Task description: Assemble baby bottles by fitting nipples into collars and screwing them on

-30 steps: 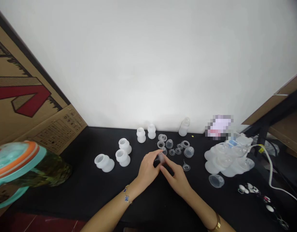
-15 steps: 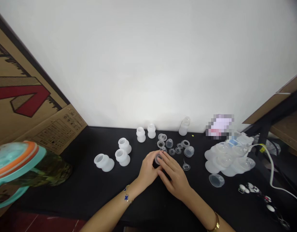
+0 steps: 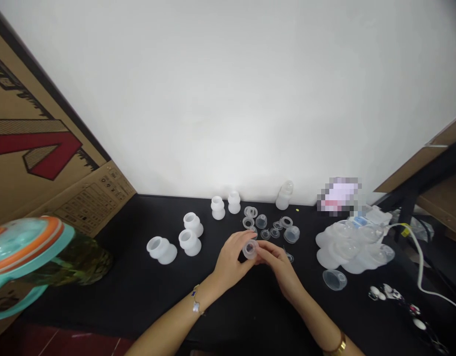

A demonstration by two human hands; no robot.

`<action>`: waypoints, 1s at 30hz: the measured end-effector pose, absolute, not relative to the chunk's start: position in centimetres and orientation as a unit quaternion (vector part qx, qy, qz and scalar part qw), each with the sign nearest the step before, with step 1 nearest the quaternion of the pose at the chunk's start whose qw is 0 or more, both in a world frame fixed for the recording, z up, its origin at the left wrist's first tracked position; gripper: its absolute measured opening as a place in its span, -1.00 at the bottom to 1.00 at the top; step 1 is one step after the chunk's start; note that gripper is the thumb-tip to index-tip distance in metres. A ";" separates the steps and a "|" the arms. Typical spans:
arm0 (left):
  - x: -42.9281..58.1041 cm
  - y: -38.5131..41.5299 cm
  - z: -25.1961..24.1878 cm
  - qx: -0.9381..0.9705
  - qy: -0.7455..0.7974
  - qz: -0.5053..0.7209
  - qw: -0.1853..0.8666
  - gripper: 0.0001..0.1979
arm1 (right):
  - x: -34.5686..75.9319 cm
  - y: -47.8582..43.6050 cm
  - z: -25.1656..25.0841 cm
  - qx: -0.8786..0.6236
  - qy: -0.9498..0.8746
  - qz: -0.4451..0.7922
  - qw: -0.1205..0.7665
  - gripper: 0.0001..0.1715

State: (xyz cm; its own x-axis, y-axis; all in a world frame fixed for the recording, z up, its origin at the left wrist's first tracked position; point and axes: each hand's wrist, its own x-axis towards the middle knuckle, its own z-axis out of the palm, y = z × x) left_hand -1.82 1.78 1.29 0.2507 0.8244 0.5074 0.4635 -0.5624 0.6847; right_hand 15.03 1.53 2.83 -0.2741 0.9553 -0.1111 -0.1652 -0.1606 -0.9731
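My left hand [image 3: 231,259] and my right hand [image 3: 279,267] meet over the front middle of the black table. Between their fingers is a small translucent bottle ring [image 3: 250,249], its round opening facing up; whether a teat sits inside is too small to tell. Left fingers curl around its far and left side, while the right thumb and fingers pinch its right edge. Just beyond lie loose clear rings [image 3: 248,223], small teats [image 3: 275,232] and domed caps [image 3: 291,234]. One teat [image 3: 289,257] is partly hidden behind my right hand.
Several white bottle bodies [image 3: 189,242] stand or lie to the left. An assembled bottle [image 3: 284,195] stands by the wall. On the right are clustered bottles [image 3: 346,249], a clear cap [image 3: 335,280], a white cable [image 3: 420,262] and a beaded strap [image 3: 398,301]. A large jug [image 3: 35,257] occupies the left.
My right hand has turned from lying flat over the ring to pinching its right side. The ring has risen slightly into clearer view and moved a little right and down.
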 end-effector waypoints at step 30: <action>-1.7 1.9 1.5 0.688 0.490 0.424 0.326 -0.84 | 15.4 1.8 1.8 -0.503 -0.657 0.418 0.376 -0.68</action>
State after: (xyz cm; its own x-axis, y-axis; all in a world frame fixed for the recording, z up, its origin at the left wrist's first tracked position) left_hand -1.74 1.90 1.50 0.1609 0.9512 0.2634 0.3985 -0.3067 0.8644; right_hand 15.41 1.80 1.82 -0.2113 0.9746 0.0746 0.3458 0.1459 -0.9269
